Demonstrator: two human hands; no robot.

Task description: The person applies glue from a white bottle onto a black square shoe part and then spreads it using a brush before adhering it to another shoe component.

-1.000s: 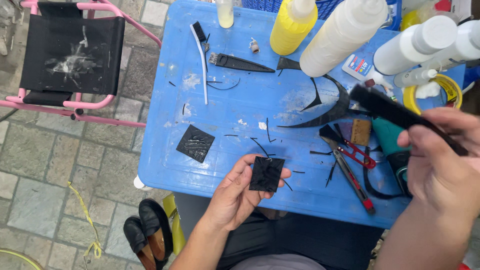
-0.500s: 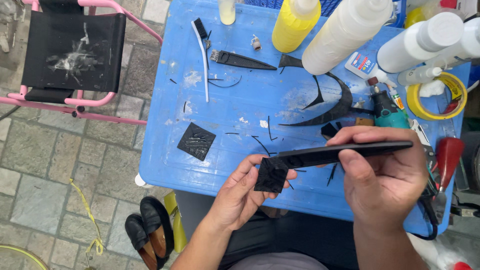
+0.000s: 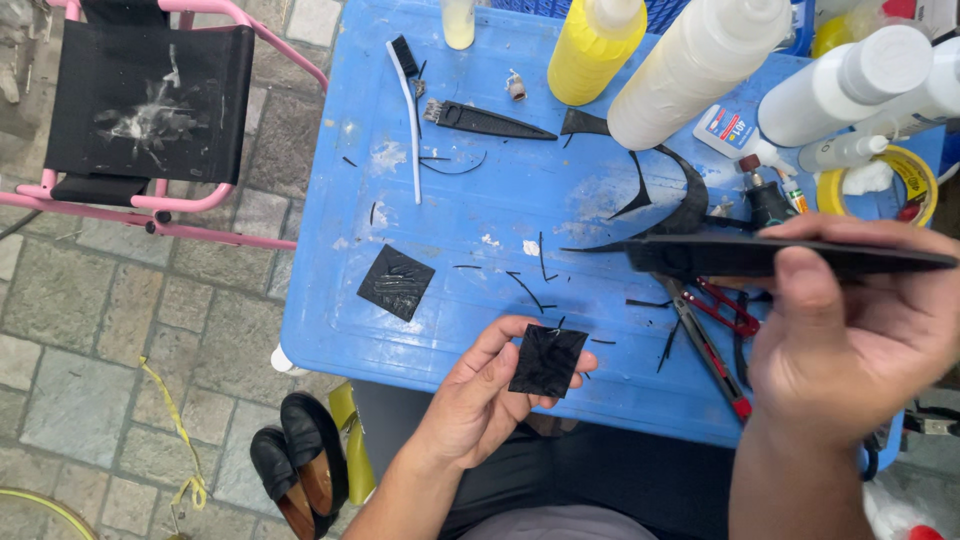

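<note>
A small black square patch (image 3: 546,360) is pinched by the left hand (image 3: 480,395) over the blue table (image 3: 470,215) edge; a long black strip (image 3: 790,257) is clamped in the right hand (image 3: 850,340) just above

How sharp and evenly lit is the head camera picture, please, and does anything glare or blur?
Head view: soft, even daylight with faint shadows; the blue table shows pale scuffs, not glare; the black square in the left hand is crisp; the right hand and its black strip sit close and large, slightly soft; white bottles loom, stretched at the top edge.
</note>
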